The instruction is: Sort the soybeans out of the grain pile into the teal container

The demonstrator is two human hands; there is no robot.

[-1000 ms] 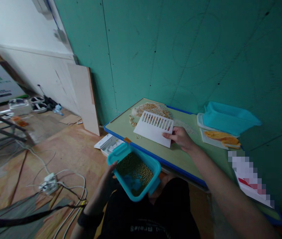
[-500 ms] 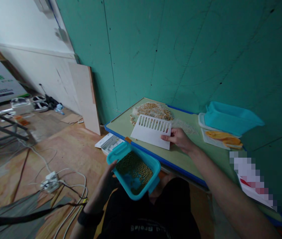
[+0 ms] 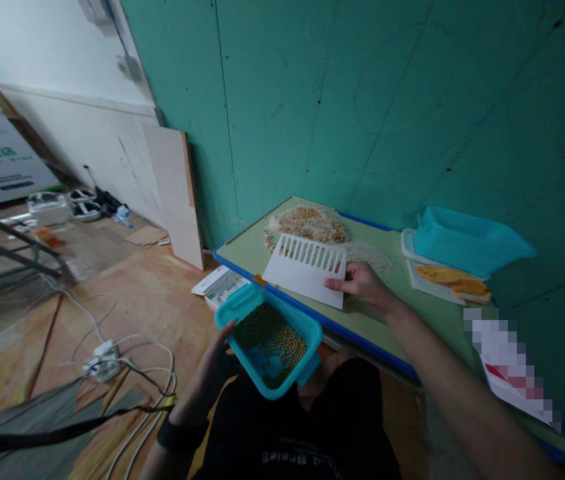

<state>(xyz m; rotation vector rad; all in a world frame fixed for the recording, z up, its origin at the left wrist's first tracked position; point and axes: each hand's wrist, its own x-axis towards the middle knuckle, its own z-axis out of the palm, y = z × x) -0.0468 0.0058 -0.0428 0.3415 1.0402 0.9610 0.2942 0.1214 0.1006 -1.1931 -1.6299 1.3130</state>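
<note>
My left hand (image 3: 218, 347) grips the near-left rim of a turquoise plastic basin (image 3: 307, 327), held tilted over my lap below the table's front edge. Dark green beans (image 3: 261, 328) and yellowish soybeans (image 3: 290, 347) lie inside it. Between the thumb and fingers of my right hand (image 3: 360, 287) is the right edge of a white slotted plastic scraper (image 3: 302, 273), its slots pointing away from me. Just beyond the slots, a pile of soybeans mixed with pale grains (image 3: 310, 223) spreads on the table, and loose pale grains (image 3: 370, 255) lie to its right.
The green table (image 3: 397, 320) has a blue edge and stands against a green wall (image 3: 282, 100). A second turquoise basin (image 3: 472, 239) sits at the right, behind orange gloves (image 3: 455, 281). A white box (image 3: 222, 288) is under the table's left corner. Cables and a power strip (image 3: 105, 360) lie on the floor.
The view has shifted slightly, moving the surroundings a little to the right. Both hands keep their holds, and the scraper and basin stay almost where they were.
</note>
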